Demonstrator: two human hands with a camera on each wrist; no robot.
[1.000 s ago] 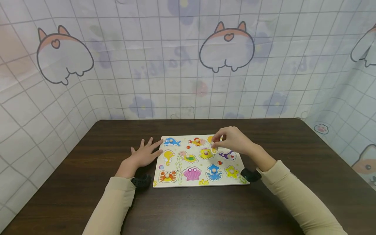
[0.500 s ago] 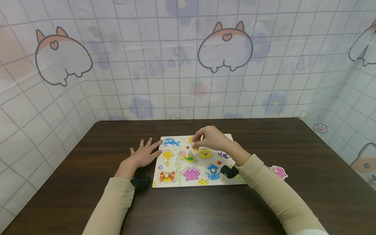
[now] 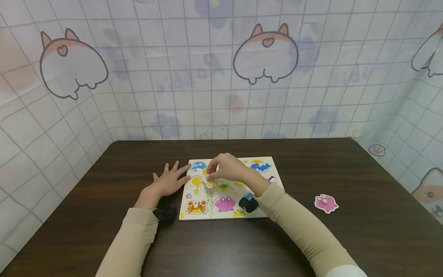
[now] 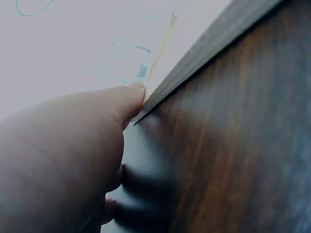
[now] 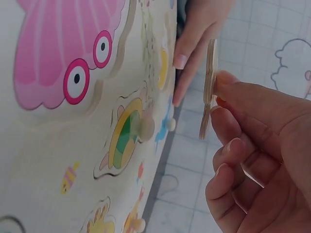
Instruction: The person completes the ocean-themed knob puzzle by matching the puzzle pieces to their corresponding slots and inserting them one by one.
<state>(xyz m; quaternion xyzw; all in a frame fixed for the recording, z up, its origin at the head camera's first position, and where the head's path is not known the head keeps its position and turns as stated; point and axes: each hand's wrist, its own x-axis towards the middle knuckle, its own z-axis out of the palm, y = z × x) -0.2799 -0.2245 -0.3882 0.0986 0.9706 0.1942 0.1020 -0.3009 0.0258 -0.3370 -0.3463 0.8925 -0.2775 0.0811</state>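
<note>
My right hand pinches a yellow seahorse puzzle piece over the left part of a peg puzzle board. In the right wrist view the wooden piece is edge-on between thumb and fingers, above the board's surface. Beside it on the board is a yellow seahorse-shaped spot. My left hand lies with fingers spread, fingertips at the board's left edge. The left wrist view shows the thumb against that edge. A turtle piece with a knob sits in the board near my right hand.
A pink shell piece lies on the dark table right of the board. A matching pink shell recess shows in the board. A crab piece and a whale piece sit in the board. A patterned curtain hangs behind the table.
My right hand has moved left across the board with the seahorse piece, from the upper right to near the seahorse-shaped spot. The shell piece has come into view. The left hand stays put.
</note>
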